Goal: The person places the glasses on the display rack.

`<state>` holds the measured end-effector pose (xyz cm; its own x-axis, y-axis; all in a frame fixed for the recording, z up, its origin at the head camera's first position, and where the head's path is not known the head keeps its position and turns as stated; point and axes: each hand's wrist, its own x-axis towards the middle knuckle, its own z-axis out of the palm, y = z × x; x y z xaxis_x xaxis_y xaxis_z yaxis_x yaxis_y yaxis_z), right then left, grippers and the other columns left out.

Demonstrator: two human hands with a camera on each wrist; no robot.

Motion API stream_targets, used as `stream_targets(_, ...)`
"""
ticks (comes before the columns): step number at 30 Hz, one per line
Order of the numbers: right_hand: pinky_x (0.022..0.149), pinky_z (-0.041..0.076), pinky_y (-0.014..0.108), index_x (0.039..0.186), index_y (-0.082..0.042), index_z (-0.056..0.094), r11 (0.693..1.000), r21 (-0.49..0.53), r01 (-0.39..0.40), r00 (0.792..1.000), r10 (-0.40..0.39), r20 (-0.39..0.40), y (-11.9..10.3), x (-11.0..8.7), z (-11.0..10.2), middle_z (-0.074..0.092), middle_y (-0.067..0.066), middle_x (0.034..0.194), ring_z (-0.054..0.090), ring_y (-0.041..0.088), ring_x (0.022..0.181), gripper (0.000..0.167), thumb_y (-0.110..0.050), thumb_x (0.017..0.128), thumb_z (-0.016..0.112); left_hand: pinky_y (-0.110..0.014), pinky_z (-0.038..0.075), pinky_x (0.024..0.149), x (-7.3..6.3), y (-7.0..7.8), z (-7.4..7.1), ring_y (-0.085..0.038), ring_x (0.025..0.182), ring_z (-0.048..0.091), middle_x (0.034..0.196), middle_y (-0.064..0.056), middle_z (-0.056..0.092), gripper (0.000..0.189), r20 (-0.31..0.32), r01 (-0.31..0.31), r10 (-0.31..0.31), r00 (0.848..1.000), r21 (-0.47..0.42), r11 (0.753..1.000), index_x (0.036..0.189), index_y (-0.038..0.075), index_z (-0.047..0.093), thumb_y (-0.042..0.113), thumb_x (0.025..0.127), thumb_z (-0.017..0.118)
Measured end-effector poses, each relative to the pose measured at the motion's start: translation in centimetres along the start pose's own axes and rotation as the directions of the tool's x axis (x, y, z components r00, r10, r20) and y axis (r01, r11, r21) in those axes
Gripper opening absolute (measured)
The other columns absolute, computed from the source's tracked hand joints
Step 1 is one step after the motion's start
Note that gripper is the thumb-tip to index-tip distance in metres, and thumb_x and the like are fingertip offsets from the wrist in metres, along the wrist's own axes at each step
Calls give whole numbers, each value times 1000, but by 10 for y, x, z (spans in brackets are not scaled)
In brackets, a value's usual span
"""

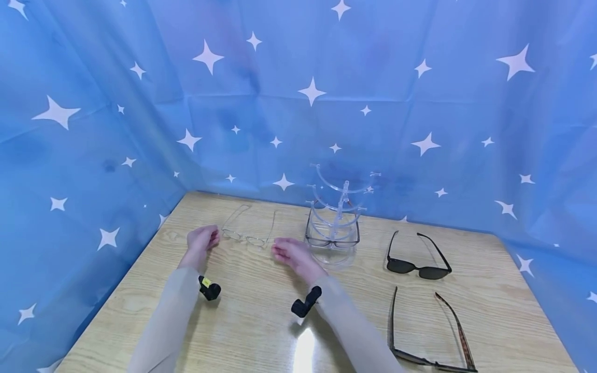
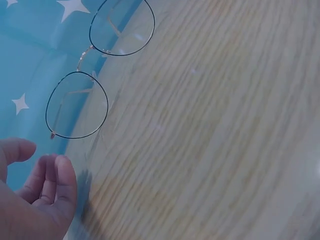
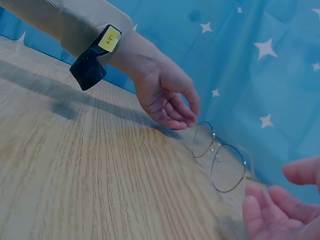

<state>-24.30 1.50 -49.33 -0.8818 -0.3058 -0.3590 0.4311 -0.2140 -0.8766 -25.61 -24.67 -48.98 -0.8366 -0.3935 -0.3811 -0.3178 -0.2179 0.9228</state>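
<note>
A pair of thin wire-rimmed eyeglasses (image 1: 243, 239) with round lenses lies on the wooden table, its temples spread toward the back. My left hand (image 1: 203, 239) is just beside its left lens, fingers loosely bent with a gap to the thumb. On the other side, my right hand (image 1: 295, 256) is close to the right hinge, fingers slightly curved and holding nothing. The left wrist view shows the glasses' round dark rim (image 2: 77, 105) just beyond the fingertips. In the right wrist view both hands flank the eyeglasses (image 3: 228, 168).
Right of the hands stands a clear tiered display stand (image 1: 342, 199) with dark-framed glasses (image 1: 332, 242) on a lower tier. Black sunglasses (image 1: 417, 269) and brown-templed glasses (image 1: 434, 361) lie on the right of the table (image 1: 261, 321). A blue star-patterned cloth (image 1: 280, 62) surrounds it.
</note>
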Motion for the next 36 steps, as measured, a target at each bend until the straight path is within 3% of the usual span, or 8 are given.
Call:
stream_targets(6,81,54,26,123,10,51,1000,0,-11,999,10,-45,1,9,4,65,15,102,62,15,83,36,-1,89,58,-16,54,70,5,2,5,-6,69,60,79,-1,61,34,-3,12,-12,1000,41,999,118,-9,54,7,89,58)
stream_targets(11,79,54,23,123,9,53,1000,-19,-16,997,15,-72,1,14,10,65,10,95,62,13,82,35,-2,90,58,-18,54,74,7,5,8,-6,71,61,81,-2,63,39,36,15,-18,999,78,997,123,-10,50,9,90,58)
stream_targets(20,75,54,21,120,11,54,999,-37,-16,998,13,-67,2,19,21,63,4,84,62,10,78,31,-1,91,55,-18,55,73,6,7,13,-7,68,62,75,-1,63,38,64,37,-41,997,65,997,122,-12,50,6,89,57)
stream_targets(32,70,55,19,120,11,55,999,-37,-21,996,17,-82,2,19,30,63,4,80,61,9,70,30,-1,92,55,-19,55,70,5,8,8,-7,65,61,75,-1,65,37,86,48,-52,995,43,998,122,-12,52,6,91,58)
stream_targets(36,74,56,23,119,11,55,999,-37,-13,997,10,-80,3,18,33,66,13,89,62,9,70,30,0,91,56,-19,55,69,2,9,7,-6,64,60,73,0,65,36,91,42,-46,995,46,998,121,-12,52,6,91,58)
